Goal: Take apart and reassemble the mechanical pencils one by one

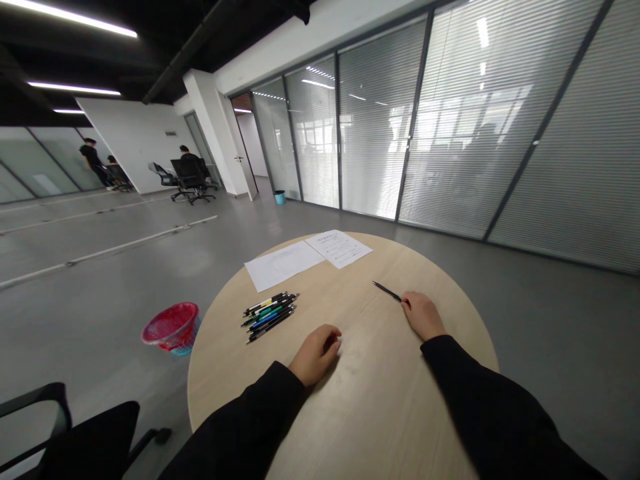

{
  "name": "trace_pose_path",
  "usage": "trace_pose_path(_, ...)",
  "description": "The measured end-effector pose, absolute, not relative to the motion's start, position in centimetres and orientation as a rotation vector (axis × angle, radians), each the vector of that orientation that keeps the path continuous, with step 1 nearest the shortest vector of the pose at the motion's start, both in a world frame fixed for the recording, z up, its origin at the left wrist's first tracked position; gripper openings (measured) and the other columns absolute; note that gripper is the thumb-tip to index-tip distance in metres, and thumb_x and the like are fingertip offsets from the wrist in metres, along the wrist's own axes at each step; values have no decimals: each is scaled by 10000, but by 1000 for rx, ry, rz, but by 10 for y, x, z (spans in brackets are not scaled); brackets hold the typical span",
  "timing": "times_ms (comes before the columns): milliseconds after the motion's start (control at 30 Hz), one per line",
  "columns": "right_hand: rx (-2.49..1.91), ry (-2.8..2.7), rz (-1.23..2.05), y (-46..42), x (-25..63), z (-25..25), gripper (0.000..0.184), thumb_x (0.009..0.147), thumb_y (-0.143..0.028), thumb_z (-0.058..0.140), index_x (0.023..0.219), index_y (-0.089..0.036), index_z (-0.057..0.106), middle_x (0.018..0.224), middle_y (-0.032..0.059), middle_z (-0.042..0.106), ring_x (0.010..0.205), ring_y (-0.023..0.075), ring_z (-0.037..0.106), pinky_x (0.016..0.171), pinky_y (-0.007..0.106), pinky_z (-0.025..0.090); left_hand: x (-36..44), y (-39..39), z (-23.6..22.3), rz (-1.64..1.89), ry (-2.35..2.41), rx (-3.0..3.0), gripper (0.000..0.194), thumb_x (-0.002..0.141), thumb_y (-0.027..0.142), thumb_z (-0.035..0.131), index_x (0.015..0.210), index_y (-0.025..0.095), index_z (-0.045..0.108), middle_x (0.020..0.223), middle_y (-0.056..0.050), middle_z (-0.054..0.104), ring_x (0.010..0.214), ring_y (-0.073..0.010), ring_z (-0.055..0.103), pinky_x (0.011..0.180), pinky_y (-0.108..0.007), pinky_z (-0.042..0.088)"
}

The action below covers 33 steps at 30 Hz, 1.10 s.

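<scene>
My right hand (423, 315) pinches one end of a dark pen (387, 291) on the right side of the round wooden table (370, 373). The pen's free tip points away and to the left, on or just above the tabletop. Resting at the middle of the table, my left hand (315, 355) has its fingers curled loosely inward, with nothing seen in them. To its left lies a pile of several pens (270, 315), mostly black, with white, yellow, green and blue ones among them.
A blank-looking paper sheet (283, 265) and a printed sheet (340, 248) lie at the table's far edge. A red-lined wastebasket (173, 328) stands on the floor left of the table. A black chair (90, 440) is at lower left; people are in the background.
</scene>
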State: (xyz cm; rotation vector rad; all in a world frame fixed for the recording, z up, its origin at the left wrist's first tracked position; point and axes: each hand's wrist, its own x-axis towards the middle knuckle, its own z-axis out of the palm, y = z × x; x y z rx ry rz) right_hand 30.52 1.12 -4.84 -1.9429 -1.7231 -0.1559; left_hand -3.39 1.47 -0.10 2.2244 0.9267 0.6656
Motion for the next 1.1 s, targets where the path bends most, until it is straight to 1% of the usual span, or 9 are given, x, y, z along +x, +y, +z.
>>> trace_pose_path(333,-1938,-1703,-141,15,311,-55,149,864,-153,501,770,-194,609,792,59,639,804,213,566,740,299,384,-34,15,-1,660,916,2225,186,890,274,522,1014,185,628,909,-77,648,817,-207,592,771,-333,463)
trace_pose_path(567,-1935,-1672,-133,16,310,-55,126,860,-156,532,885,-176,654,882,83,675,864,232,583,799,317,403,-34,15,-1,639,898,2237,191,889,269,515,1023,186,624,929,-79,644,833,-209,588,782,-335,459)
trace_pose_path(667,-1916,-1689,-128,16,311,-56,132,858,-151,532,890,-172,658,905,89,677,884,233,586,825,320,406,-34,15,0,643,897,2234,184,883,266,517,1012,188,622,932,-80,644,837,-209,591,783,-335,460)
trace_pose_path(900,-1907,-1671,-127,17,312,-59,141,844,-157,517,906,-175,643,890,84,664,880,233,581,822,325,410,-34,15,0,657,885,2235,183,874,271,530,1006,191,629,932,-80,652,838,-211,593,786,-338,462)
trace_pose_path(967,-1898,-1659,-119,17,312,-59,157,833,-152,519,931,-173,639,899,88,662,882,235,583,826,328,418,-34,14,1,658,887,2238,182,876,266,530,1009,191,628,935,-81,653,837,-211,595,786,-336,463)
trace_pose_path(1100,-1887,-1629,-131,14,310,-57,252,816,-150,528,1050,-155,621,955,108,645,912,246,583,847,341,439,-35,14,2,647,884,2240,182,888,272,523,1012,190,627,937,-82,651,844,-213,599,783,-331,462)
